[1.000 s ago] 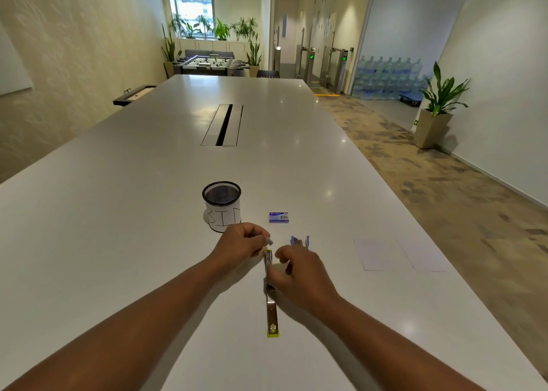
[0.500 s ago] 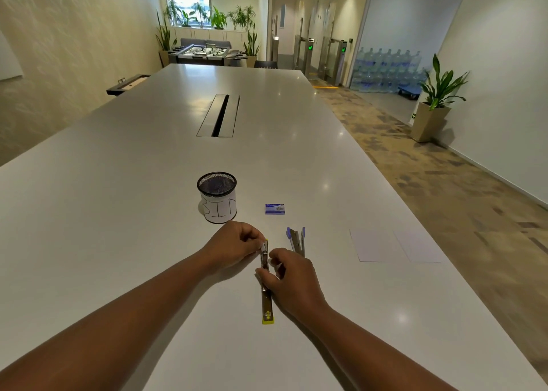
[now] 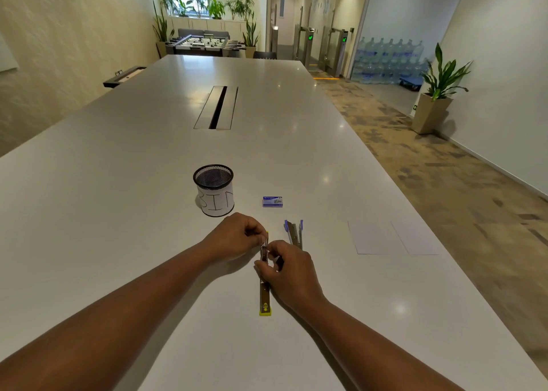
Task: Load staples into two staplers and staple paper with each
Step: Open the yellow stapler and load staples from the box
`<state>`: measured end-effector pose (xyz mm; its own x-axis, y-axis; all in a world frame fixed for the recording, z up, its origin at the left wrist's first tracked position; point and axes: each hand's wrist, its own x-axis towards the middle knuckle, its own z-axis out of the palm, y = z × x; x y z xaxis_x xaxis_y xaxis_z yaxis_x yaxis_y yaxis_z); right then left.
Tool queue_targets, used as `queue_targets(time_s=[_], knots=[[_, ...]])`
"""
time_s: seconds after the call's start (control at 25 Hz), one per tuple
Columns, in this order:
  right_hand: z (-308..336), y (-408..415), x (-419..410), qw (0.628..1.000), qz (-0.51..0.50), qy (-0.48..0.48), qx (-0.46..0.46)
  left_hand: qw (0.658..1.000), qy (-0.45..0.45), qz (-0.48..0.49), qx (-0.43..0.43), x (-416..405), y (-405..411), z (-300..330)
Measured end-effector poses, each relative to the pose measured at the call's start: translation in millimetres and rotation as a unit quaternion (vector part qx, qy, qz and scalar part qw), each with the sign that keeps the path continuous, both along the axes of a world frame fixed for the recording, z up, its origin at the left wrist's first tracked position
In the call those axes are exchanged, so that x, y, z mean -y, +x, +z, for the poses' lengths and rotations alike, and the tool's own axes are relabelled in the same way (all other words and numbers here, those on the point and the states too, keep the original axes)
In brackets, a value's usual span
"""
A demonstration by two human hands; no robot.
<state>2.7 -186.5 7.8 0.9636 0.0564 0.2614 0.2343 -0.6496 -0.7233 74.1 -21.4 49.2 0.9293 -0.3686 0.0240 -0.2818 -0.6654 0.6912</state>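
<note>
- Beyond the left hand (image 3: 237,236), a mesh cup (image 3: 214,189) labelled "BIN" stands on the white bench (image 3: 118,183).
- The left hand pinches the far end of the yellow stapler (image 3: 264,284), which lies opened flat.
- The right hand (image 3: 289,272) grips that stapler's middle.
- Past it lie the staple box (image 3: 272,201) and the purple stapler (image 3: 294,233).
- Two paper sheets (image 3: 391,238) lie well to its right.
</note>
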Motion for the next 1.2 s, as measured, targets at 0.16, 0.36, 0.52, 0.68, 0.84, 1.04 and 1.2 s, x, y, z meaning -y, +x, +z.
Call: queue_targets(time_s=[0.16,0.36,0.52,0.68,0.84,1.04,1.2], knots=[[-0.2,-0.3,0.2,1.000,-0.002,0.004,-0.007,1.000,-0.006,0.012,0.005,1.3,0.4,0.0],[0.8,-0.5,0.3,1.000,0.000,0.011,-0.007,1.000,0.011,0.014,0.015,2.5,0.1,-0.9],[1.9,-0.9,1.5,1.000,0.002,0.010,-0.005,0.999,0.034,0.003,0.015,3.4,0.4,0.8],[1.6,-0.7,0.9,1.000,0.004,0.010,-0.007,0.999,0.040,-0.006,0.001,4.2,1.2,1.4],[0.2,0.1,1.9,1.000,0.003,0.008,-0.004,0.999,-0.003,0.016,-0.037,3.5,0.1,1.4],[-0.1,0.5,1.3,1.000,0.002,0.011,-0.006,0.994,-0.048,0.035,-0.088,2.3,-0.1,1.1],[0.2,0.3,2.3,1.000,0.002,0.012,-0.005,0.990,-0.062,0.043,-0.118,2.1,0.3,2.8]])
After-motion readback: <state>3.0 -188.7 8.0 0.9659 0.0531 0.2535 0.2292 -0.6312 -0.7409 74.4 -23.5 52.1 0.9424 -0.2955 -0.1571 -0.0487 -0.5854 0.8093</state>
